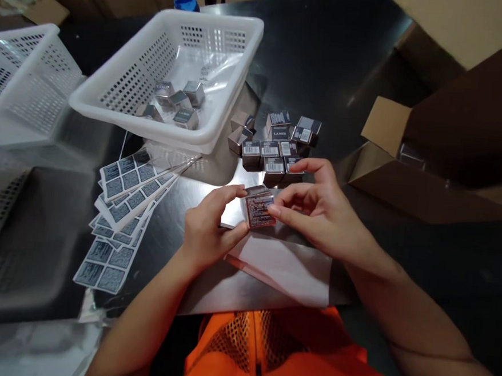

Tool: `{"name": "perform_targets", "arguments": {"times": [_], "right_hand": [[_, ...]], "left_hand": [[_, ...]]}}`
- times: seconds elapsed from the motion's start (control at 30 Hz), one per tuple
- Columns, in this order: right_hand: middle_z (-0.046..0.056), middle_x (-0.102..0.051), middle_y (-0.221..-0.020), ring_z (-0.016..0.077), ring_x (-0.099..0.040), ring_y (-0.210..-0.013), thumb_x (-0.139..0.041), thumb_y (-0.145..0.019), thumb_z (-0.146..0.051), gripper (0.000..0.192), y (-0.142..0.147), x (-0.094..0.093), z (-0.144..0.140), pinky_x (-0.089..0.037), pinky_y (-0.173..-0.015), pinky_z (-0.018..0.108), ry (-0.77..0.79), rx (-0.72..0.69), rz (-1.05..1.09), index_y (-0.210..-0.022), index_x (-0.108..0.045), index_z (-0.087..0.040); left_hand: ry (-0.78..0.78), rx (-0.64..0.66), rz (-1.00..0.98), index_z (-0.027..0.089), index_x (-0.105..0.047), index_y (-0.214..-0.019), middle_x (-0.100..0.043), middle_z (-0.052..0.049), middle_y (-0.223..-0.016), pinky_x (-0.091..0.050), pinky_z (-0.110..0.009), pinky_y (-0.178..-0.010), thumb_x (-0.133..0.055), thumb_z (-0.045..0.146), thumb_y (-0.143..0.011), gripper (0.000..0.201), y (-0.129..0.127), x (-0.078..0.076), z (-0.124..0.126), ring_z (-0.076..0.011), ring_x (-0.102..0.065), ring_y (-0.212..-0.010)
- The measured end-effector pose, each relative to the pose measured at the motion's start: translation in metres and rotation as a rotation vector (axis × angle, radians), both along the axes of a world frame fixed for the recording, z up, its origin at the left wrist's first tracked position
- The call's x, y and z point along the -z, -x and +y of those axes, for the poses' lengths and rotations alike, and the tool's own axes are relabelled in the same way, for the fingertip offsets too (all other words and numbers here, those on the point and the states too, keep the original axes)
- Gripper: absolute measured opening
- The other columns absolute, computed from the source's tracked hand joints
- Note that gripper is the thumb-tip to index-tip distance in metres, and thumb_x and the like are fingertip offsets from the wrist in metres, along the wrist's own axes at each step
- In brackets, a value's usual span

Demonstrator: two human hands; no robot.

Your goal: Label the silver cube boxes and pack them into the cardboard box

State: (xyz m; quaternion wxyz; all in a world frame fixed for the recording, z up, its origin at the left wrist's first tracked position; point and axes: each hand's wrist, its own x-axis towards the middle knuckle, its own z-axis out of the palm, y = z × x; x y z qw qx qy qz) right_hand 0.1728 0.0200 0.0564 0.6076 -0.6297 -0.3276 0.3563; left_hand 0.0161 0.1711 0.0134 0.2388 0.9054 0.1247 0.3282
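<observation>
Silver small box (258, 209) pinched between both hands, left hand (207, 228) curled — right hand (318, 207) fingertips pressing its label.

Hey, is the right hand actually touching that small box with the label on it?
Touching. The head view shows the right hand with fingertips pressed on the labelled face of the small box, while the left hand grips its other side.

white perforated basket (223, 89), silvery little boxes (275, 147), grey-blue label sheets (120, 213), shiny dark surface (328, 61), orange mesh vest (274, 350), brown cardboard (450, 167).

Dark, glossy steel table (328, 61) ringed by brown cardboard cartons (451, 156).
</observation>
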Motion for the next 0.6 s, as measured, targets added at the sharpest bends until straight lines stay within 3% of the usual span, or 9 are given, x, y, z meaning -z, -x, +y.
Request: {"name": "perform_targets", "arguments": {"times": [0.4,0.53,0.6], "right_hand": [[-0.008,-0.067,-0.07,0.0146,-0.065,-0.06,-0.082,-0.081,-0.032,0.057,0.006,0.002,0.0,-0.049,-0.058,0.027,0.028,0.078,-0.126,-0.117,-0.038,-0.028],[-0.013,-0.053,-0.057,0.0127,-0.056,-0.049,-0.087,-0.074,-0.036,0.06,-0.002,0.004,0.0,-0.039,-0.049,0.024,0.128,0.156,-0.309,-0.115,-0.044,-0.028],[-0.015,-0.045,-0.054,0.0113,-0.049,-0.045,-0.09,-0.071,-0.038,0.061,-0.01,0.004,-0.001,-0.033,-0.046,0.024,0.166,0.224,-0.407,-0.112,-0.047,-0.027]], "left_hand": [[-0.032,0.026,0.012,0.024,-0.062,-0.121,-0.076,-0.007,-0.118,-0.06,-0.026,-0.074,-0.079,0.027,-0.081,0.044,0.001,-0.004,-0.001,-0.0196,-0.075,-0.095],[-0.082,0.105,0.006,0.023,-0.061,-0.124,-0.076,-0.007,-0.12,-0.057,-0.023,-0.07,-0.079,0.026,-0.082,0.046,0.001,-0.005,-0.002,-0.0201,-0.074,-0.102],[-0.063,0.062,-0.004,0.024,-0.061,-0.123,-0.076,-0.005,-0.118,-0.054,-0.022,-0.064,-0.079,0.026,-0.081,0.046,0.001,-0.005,-0.001,-0.0189,-0.074,-0.097]]}}
